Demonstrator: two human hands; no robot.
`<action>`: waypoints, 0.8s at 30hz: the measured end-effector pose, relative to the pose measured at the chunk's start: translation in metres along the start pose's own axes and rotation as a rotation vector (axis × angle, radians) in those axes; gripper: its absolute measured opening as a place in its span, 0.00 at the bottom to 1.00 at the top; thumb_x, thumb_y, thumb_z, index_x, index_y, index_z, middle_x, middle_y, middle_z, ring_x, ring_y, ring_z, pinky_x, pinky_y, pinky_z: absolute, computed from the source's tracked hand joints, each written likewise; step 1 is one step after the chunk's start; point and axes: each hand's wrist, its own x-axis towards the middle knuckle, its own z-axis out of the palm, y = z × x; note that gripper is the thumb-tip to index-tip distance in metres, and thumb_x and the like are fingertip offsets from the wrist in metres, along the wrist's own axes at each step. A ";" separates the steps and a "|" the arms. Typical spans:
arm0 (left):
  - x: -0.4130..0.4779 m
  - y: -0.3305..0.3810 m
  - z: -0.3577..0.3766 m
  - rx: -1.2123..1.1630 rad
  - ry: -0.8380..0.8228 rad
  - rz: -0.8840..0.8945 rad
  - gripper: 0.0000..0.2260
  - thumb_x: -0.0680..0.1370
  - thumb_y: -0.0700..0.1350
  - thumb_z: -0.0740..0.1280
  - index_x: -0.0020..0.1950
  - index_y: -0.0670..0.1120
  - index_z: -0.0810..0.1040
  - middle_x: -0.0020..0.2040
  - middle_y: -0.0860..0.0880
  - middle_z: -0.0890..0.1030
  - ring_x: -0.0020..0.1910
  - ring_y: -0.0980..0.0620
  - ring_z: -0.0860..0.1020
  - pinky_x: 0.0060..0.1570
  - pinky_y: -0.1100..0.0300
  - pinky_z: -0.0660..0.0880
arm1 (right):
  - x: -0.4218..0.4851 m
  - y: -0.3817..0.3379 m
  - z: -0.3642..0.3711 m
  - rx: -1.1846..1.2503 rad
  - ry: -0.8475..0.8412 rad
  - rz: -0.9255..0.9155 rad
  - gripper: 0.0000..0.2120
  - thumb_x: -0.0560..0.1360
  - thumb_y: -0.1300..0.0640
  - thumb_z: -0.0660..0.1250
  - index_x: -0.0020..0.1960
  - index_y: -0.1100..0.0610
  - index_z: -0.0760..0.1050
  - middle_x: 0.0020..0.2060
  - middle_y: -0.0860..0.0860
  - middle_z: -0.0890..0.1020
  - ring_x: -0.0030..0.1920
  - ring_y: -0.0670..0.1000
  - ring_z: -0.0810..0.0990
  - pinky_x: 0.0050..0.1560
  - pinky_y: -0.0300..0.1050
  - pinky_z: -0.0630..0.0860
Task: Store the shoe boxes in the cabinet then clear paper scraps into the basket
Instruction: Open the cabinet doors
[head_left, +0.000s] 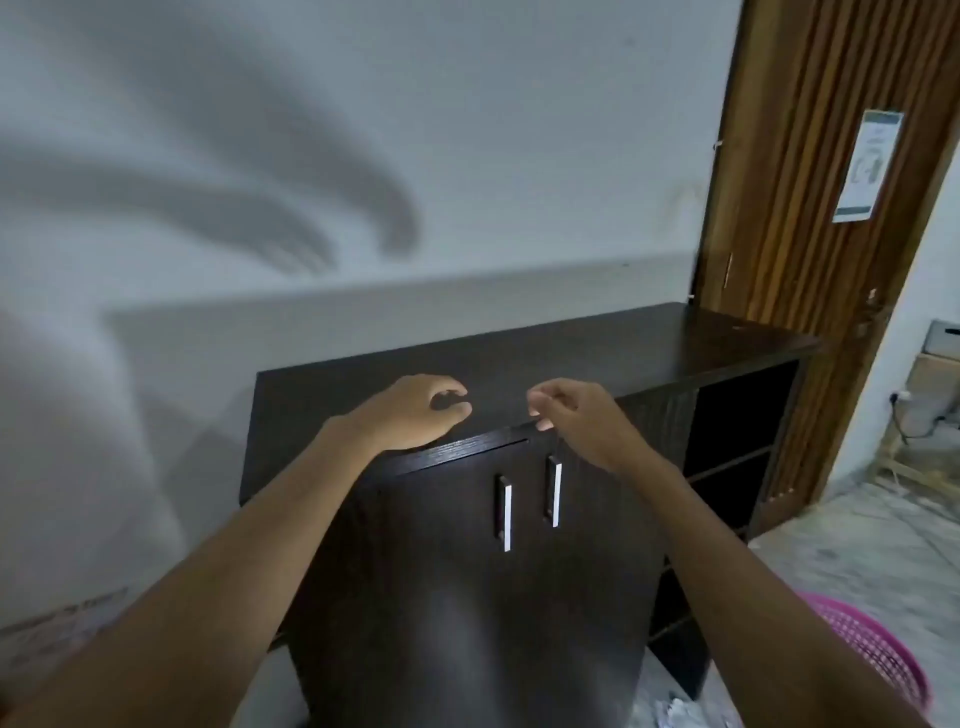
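Observation:
A dark brown cabinet (597, 353) stands against the white wall, its two doors shut, each with a silver handle (506, 512). To the right its open shelves (727, 447) look dark and no box shows in them. My left hand (410, 413) hovers over the cabinet's front top edge, fingers curled and apart, holding nothing. My right hand (576, 415) hovers beside it, fingers loosely curled, nothing visible in it. A pink basket (878, 654) sits on the floor at the lower right. White paper scraps (675, 712) lie on the floor by the cabinet's foot.
A wooden slatted door (810, 171) with a paper notice (867, 166) stands right of the cabinet. Boxes (940, 358) are stacked by the far right wall, with cables below them. The floor is pale marble.

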 end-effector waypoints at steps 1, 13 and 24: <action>-0.003 0.001 0.013 0.012 -0.017 -0.014 0.20 0.80 0.59 0.59 0.70 0.54 0.71 0.70 0.54 0.72 0.68 0.52 0.71 0.65 0.56 0.67 | -0.007 0.014 0.009 -0.001 0.000 0.044 0.07 0.79 0.48 0.65 0.53 0.48 0.80 0.46 0.45 0.85 0.45 0.44 0.84 0.50 0.40 0.77; 0.001 -0.015 0.070 0.071 0.255 -0.010 0.15 0.80 0.55 0.62 0.66 0.56 0.77 0.69 0.55 0.75 0.68 0.53 0.72 0.64 0.53 0.69 | -0.042 0.073 0.102 0.155 0.029 0.301 0.12 0.78 0.47 0.67 0.55 0.54 0.78 0.43 0.44 0.82 0.41 0.37 0.78 0.37 0.26 0.70; 0.003 -0.017 0.070 0.035 0.268 -0.036 0.14 0.80 0.56 0.63 0.65 0.58 0.77 0.69 0.58 0.74 0.68 0.55 0.70 0.64 0.49 0.71 | -0.046 0.089 0.129 0.374 0.228 0.310 0.33 0.74 0.44 0.70 0.72 0.45 0.57 0.34 0.50 0.81 0.36 0.49 0.82 0.42 0.54 0.82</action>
